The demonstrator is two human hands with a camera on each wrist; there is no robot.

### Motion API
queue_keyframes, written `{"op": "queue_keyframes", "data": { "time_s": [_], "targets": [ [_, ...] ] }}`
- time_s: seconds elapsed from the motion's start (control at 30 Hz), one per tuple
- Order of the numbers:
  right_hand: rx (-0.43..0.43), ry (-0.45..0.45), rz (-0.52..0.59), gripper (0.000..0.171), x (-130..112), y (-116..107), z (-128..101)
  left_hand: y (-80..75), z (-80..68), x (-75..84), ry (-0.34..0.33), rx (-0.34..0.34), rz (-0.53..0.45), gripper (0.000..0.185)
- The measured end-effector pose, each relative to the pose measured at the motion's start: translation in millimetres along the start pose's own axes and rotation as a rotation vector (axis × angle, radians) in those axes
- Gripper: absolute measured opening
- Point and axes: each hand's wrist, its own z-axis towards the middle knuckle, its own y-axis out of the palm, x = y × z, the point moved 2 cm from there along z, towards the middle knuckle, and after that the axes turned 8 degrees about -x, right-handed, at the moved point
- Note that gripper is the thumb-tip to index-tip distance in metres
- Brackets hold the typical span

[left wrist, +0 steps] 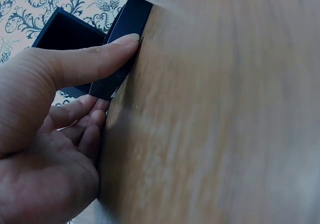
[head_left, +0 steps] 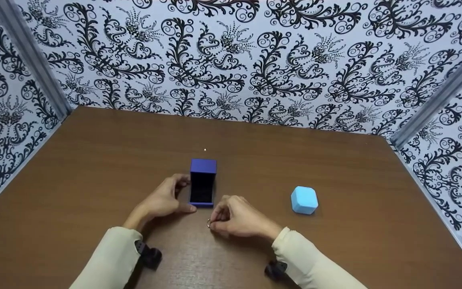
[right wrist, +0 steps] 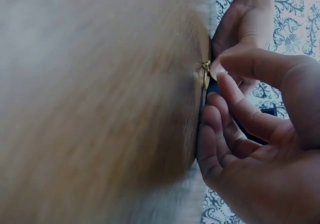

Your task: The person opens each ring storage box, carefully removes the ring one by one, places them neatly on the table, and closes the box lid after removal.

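A purple-blue ring box [head_left: 203, 165] stands on the table with its lid raised and its dark inside facing me. My left hand [head_left: 163, 197] holds it from the left side, the thumb along the front edge of the base. In the left wrist view that thumb lies across the base of the ring box [left wrist: 129, 19], other fingers behind it. Just in front of the box, low over the table, my right hand [head_left: 240, 218] pinches a small gold ring [right wrist: 206, 73] between thumb and index finger. The other right fingers are curled close to the tabletop.
A light blue rounded cube [head_left: 304, 200] sits on the brown wooden table [head_left: 295, 156], right of my right hand. Patterned black-and-white panels [head_left: 231, 60] border the table at the back and both sides. Black wrist cameras [head_left: 150, 255] are strapped at both sleeves.
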Motion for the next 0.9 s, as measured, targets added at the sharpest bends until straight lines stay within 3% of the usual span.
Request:
{"op": "queue_keyframes", "data": {
  "time_s": [0.27, 0.57, 0.9],
  "targets": [
    [0.032, -0.009, 0.078, 0.009, 4.2, -9.6, 2.5, 0.1, 1.8, -1.1, -0.017, -0.013, -0.027, 0.082],
    [0.179, -0.013, 0.278, 0.02, 13.8, -23.6, 11.6, 0.7, 3.9, -1.6, -0.024, -0.021, -0.047, 0.079],
    [0.31, 0.122, 0.519, 0.037, 20.3, -33.0, 28.2, 0.3, 3.7, -0.9, -0.028, -0.015, -0.04, 0.08]
  ]
}}
